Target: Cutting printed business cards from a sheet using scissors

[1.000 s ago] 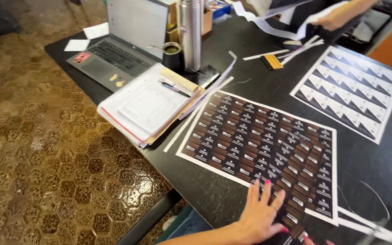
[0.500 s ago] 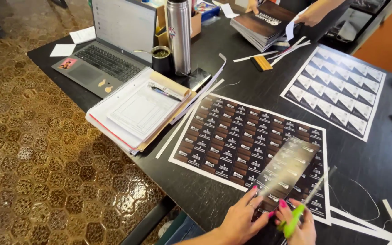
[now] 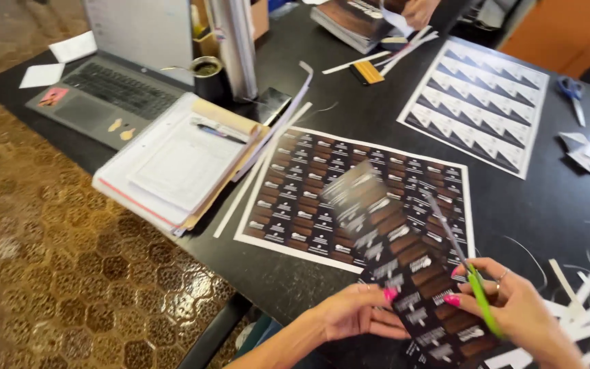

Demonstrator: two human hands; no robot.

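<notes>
Just one view here: a head-worn camera looking steeply down and forward over the black table [image 3: 554,205]. It sits close above the person's hands at the near edge, tilted a bit. The laptop [image 3: 104,102] is far left, patterned floor [image 3: 49,273] fills the left side.

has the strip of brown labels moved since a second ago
Yes. The strip of brown labels was not lifted earlier; now both hands hold it raised over the big label sheet's near right corner.
</notes>
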